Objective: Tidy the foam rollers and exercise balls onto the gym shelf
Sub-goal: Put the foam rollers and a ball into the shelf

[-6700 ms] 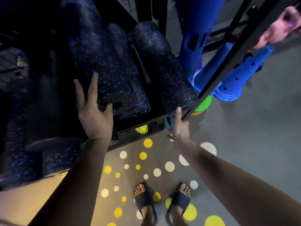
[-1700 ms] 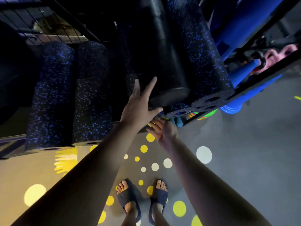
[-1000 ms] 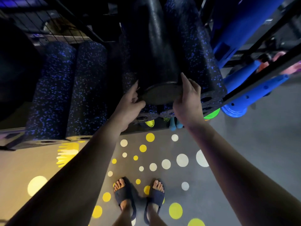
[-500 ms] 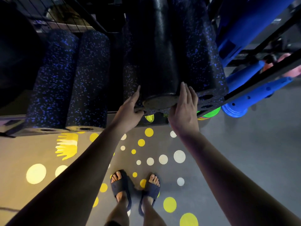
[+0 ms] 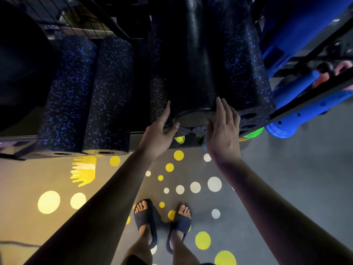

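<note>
A plain black foam roller (image 5: 193,64) lies lengthwise on top of blue-speckled black rollers on the gym shelf (image 5: 137,139), its round end facing me. My left hand (image 5: 159,135) touches the left side of that end with straight fingers, thumb under the rim. My right hand (image 5: 222,131) presses flat against the right side, fingers pointing up along the roller. A speckled roller (image 5: 246,73) lies against its right side and another (image 5: 157,96) lower left. Two more speckled rollers (image 5: 66,96) (image 5: 108,96) lie side by side further left. No exercise balls show.
Blue cones (image 5: 282,129) and a tall blue piece (image 5: 298,25) stand right of the rack's black frame bar (image 5: 313,92). Green discs (image 5: 252,133) sit low under the shelf. Wire mesh (image 5: 76,18) is at the upper left. My sandalled feet (image 5: 162,220) stand on the dotted floor.
My right hand came up from below the shelf edge to the roller's right side. Since then both hands have stayed on the black roller's end, their fingers straightening.
</note>
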`<state>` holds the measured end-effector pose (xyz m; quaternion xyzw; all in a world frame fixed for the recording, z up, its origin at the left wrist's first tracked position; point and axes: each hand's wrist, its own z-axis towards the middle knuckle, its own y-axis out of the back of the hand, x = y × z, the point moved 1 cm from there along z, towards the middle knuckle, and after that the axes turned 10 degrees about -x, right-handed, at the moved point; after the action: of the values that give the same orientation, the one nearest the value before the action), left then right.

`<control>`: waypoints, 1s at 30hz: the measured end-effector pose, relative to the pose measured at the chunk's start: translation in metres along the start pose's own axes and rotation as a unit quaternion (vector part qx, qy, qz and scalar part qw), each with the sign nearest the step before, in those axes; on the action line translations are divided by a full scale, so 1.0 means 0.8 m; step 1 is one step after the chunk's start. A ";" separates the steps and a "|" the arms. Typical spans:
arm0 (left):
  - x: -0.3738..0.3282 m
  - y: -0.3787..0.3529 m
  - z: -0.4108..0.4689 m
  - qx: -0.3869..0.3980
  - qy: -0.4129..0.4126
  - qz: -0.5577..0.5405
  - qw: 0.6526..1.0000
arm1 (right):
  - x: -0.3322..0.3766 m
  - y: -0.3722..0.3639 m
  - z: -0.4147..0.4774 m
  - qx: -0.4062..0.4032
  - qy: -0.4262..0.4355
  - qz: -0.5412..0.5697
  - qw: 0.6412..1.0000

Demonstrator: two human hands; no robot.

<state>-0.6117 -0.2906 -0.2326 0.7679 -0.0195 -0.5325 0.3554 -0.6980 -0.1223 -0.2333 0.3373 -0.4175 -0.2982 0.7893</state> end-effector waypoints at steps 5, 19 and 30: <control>0.038 0.022 -0.015 -0.125 -0.014 -0.028 0.992 | 0.057 0.005 -0.024 -0.084 0.047 0.018 0.995; 0.257 0.244 -0.067 -0.299 0.041 0.201 0.932 | 0.275 -0.171 -0.169 0.421 -0.580 0.312 0.624; 0.315 0.322 0.004 -0.005 0.043 0.229 0.973 | 0.334 -0.241 -0.133 0.158 -0.697 0.528 0.459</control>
<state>-0.4153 -0.5879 -0.2900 0.7634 -0.1764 -0.4035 0.4725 -0.5163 -0.4076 -0.3066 -0.1488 -0.9668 0.1113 0.1755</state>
